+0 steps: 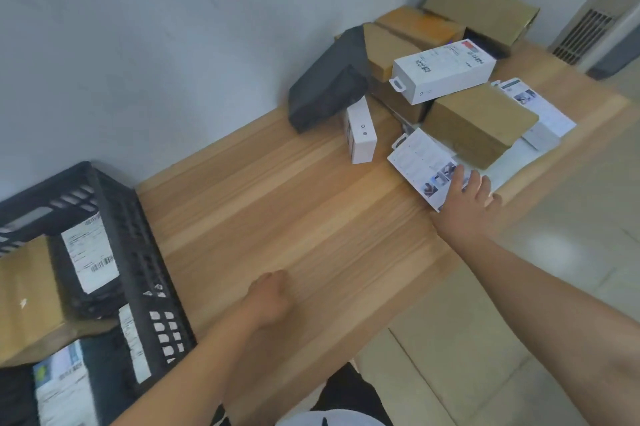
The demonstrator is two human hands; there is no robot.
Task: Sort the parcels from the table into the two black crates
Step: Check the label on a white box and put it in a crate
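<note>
- Midway through a sorting job, a person's right hand (pixel 467 197) reaches across the wooden table (pixel 277 210) and lands, fingers spread, on the near corner of a flat white printed box (pixel 420 165); no closed grip on it shows yet.
- The left hand (pixel 272 297) rests on the table near its front edge, fingers loosely curled with nothing in them.
- The step in hand looks like picking the next parcel; the move to come calls for closing thumb and fingers over the flat box's edge, lifting it clear and carrying it left to the black crate (pixel 138 252).
- That crate, at the table's left end, already holds a brown carton (pixel 27 294) and dark labelled packages; a second black crate seems to sit just in front of it, though the frame edge cuts it off.
- Much of the pile remains at the far right corner: a long white box (pixel 446 70) lying on top, a brown cardboard box (pixel 481 124) just behind the reaching hand, a small white box (pixel 360 129) standing upright, a dark grey package (pixel 329 93) leaning at the wall, and more cartons behind.
- The flat box's far end appears tucked close against the brown cardboard box, so a careless pull could drag or topple its neighbours.
</note>
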